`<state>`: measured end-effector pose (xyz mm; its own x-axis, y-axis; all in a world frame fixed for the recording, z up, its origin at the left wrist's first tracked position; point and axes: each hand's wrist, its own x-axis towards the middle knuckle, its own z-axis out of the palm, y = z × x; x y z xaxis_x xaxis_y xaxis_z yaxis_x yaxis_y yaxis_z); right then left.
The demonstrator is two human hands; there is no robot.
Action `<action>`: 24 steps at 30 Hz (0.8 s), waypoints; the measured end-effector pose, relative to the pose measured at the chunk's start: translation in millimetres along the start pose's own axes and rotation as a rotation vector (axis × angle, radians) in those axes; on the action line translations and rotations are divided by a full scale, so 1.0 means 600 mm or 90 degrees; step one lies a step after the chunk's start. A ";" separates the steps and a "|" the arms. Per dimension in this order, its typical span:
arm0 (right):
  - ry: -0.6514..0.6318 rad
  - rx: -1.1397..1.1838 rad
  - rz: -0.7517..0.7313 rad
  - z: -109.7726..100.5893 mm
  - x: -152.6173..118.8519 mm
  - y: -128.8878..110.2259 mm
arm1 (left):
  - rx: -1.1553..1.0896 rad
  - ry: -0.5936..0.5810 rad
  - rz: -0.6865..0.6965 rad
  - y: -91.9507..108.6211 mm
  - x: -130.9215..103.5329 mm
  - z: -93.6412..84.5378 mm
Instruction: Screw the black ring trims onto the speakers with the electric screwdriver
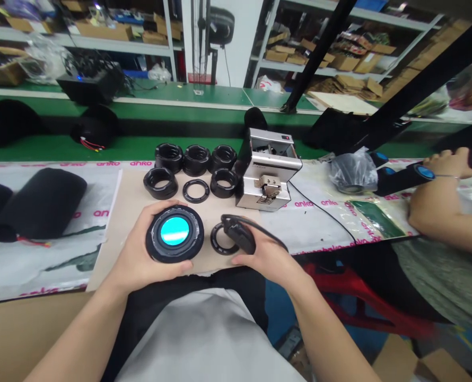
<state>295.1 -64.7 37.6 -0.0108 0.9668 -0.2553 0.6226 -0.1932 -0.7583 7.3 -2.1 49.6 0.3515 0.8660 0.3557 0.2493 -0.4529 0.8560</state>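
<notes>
My left hand (142, 246) is wrapped round a black round speaker (175, 233), its shiny blue centre facing up. Grey-white smears show round the rim of that speaker. In my right hand (265, 252) is a black oblong piece (239, 235) with a thin strap or cord along it; its exact kind I cannot make out. Partly behind this piece, a flat black ring (217, 241) lies on the tan board (120, 233). Another flat ring (196, 181) lies farther back, among several thick black rings (160, 183).
A silver metal machine (265, 170) stands behind my right hand, its cable running right. Black fabric-covered bodies (53, 201) with red wires lie at left. At right are a bagged item (353, 172), black cylinders (405, 179) and another person's arm (438, 201).
</notes>
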 end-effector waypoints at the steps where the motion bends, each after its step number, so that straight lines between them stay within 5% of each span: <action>1: -0.003 0.000 -0.008 0.008 0.003 -0.001 | 0.000 -0.001 0.003 -0.001 0.000 0.000; 5: 0.014 0.013 -0.007 0.021 0.014 -0.006 | -0.016 0.001 0.032 -0.006 0.001 0.004; 10: 0.116 0.104 0.021 -0.023 -0.003 -0.055 | -0.050 0.020 0.051 -0.010 0.006 0.016; 14: 0.082 0.317 -0.122 -0.043 -0.015 -0.128 | -0.117 0.002 0.006 -0.005 0.010 0.023; 19: 0.007 0.130 -0.257 -0.034 0.007 -0.182 | -0.215 -0.011 -0.031 -0.001 0.006 0.029; 24: -0.044 0.067 -0.242 -0.034 0.026 -0.182 | -0.262 -0.003 -0.045 -0.007 0.002 0.036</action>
<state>242.8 -25.1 128.6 -0.2797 0.9599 0.0187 0.4803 0.1568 -0.8630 26.2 -3.7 38.5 0.3501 0.8907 0.2899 -0.1076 -0.2692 0.9571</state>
